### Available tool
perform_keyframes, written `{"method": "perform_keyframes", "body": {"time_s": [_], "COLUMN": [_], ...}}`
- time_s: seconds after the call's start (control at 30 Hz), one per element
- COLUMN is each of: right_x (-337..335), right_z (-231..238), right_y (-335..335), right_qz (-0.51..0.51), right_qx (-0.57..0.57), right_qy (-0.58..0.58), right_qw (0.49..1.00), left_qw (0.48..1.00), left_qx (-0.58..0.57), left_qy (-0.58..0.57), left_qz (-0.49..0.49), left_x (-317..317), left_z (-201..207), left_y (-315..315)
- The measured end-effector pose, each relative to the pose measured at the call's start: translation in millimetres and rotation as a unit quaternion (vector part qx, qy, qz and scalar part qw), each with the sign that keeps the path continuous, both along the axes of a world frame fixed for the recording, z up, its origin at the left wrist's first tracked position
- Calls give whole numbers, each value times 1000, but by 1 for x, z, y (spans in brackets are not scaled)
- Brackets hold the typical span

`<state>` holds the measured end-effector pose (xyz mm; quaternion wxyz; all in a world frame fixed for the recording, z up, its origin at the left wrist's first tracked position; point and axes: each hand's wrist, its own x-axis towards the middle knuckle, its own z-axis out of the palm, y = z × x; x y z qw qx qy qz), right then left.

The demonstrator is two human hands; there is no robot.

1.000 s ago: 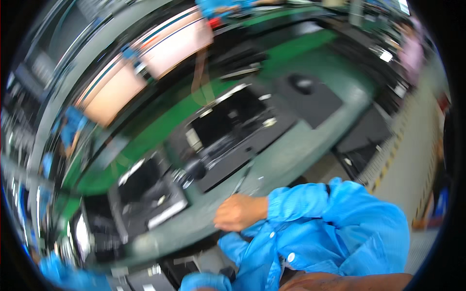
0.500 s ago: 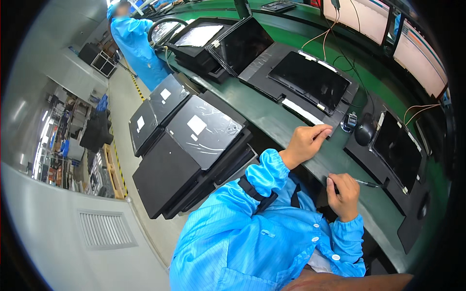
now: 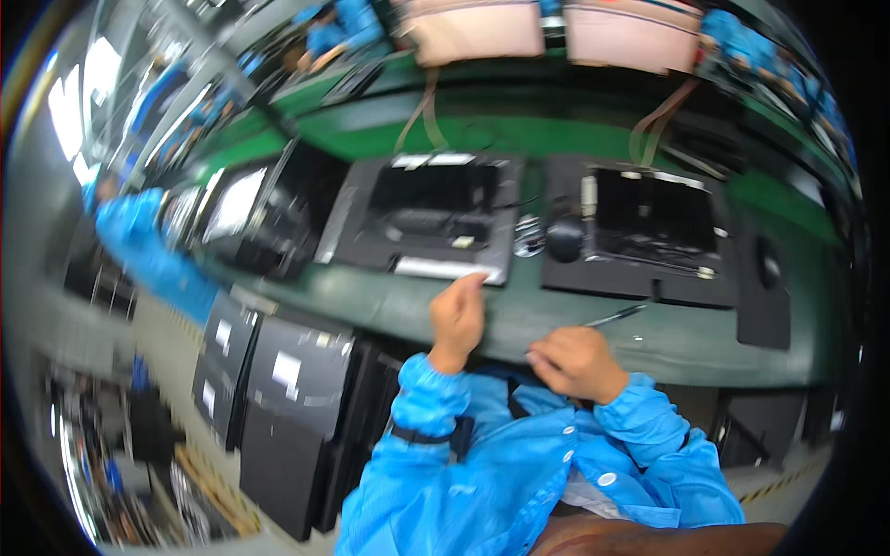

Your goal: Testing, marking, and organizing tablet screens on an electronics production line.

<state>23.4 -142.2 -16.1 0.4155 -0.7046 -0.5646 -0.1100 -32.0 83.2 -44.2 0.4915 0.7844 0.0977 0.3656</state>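
My left hand [image 3: 459, 320] is closed with curled fingers at the bench's front edge. Its thumb side is up near a white strip [image 3: 436, 268] along the front of a dark pad [image 3: 348, 232]; I cannot tell if they touch. Nothing shows in its fingers. On that pad lies a black screen panel [image 3: 436, 190] with light tabs. My right hand [image 3: 579, 361] rests curled near the edge, with no object showing in it. Just beyond it a pen [image 3: 616, 316] lies on the green bench. A second black panel [image 3: 654, 215] lies on another dark pad [image 3: 593, 285].
Between the pads are a small silver device [image 3: 528, 236] and a black mouse [image 3: 565, 241]. Another mouse [image 3: 768, 261] sits at right. Black trays [image 3: 301, 371] with film-wrapped panels stack at lower left. A tilted panel [image 3: 301, 195] stands at left. A co-worker in blue [image 3: 148, 236] stands beyond.
My view has swung to the right, so the bench now runs more level across the picture. Both hands stay near the bench edge and remain curled; the pen lies in the same place.
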Motion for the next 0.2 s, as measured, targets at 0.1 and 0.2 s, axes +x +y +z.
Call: {"method": "perform_keyframes", "body": {"time_s": [0.1, 0.2], "right_x": [4, 5], "right_z": [-3, -5], "right_y": [-2, -8], "right_qz": [-4, -13], "right_qx": [29, -13], "right_qy": [-16, -19], "right_qw": [999, 1000], "left_qw": [998, 995], "left_qx": [-67, -83], "left_qy": [13, 62], "left_qz": [-18, -9], "left_x": [1, 6], "left_z": [3, 5], "left_y": [0, 2]}}
